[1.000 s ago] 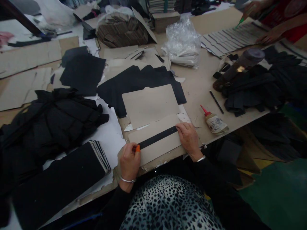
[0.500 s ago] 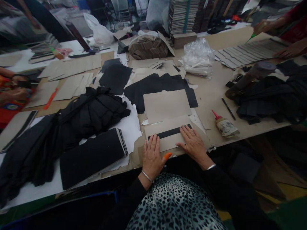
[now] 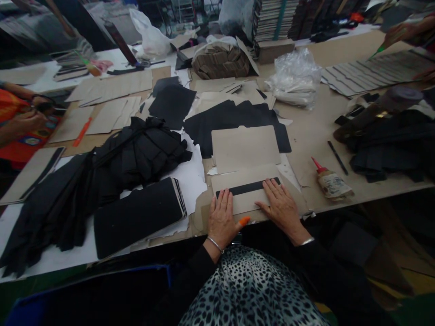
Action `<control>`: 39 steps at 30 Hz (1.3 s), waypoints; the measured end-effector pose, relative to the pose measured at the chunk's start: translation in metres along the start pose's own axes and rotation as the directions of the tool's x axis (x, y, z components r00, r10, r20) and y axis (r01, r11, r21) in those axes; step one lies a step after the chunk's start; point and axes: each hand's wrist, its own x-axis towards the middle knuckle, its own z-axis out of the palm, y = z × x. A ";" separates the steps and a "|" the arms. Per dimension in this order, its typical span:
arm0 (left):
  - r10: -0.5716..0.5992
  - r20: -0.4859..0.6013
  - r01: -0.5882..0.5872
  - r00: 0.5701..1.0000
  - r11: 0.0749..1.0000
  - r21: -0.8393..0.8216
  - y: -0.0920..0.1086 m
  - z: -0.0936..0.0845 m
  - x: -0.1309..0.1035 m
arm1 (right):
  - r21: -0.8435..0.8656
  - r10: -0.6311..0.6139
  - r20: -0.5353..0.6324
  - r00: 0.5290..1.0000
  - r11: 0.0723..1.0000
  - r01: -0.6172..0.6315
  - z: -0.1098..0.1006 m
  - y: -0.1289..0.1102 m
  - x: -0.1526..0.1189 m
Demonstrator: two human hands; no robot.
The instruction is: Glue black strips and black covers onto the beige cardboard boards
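Observation:
Flat on the table's front edge lies a grey-beige cardboard panel with a black strip running across it. My left hand rests with fingers stretched out on the strip's left end; its thumb has an orange cover. On the strip's right end my right hand lies flat, thumb apart. Neither hand grasps anything. Just beyond is another cardboard panel, partly over several fanned black sheets. Left of my hands sits a stack of black-faced panels.
A glue bottle with a red nozzle lies to the right, near a black pen. Black fabric strips are heaped at left, others at far right. Behind is a clear plastic bag. Co-workers' hands show at both sides.
The view has shifted, so the whole scene appears slightly farther right. Both hands stay pressed on the strip's ends, in nearly the same places.

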 end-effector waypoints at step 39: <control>0.141 0.061 -0.145 0.988 0.987 0.067 -0.021 0.013 0.007 | -0.065 0.013 0.096 0.995 0.998 -0.007 0.008 0.010 0.000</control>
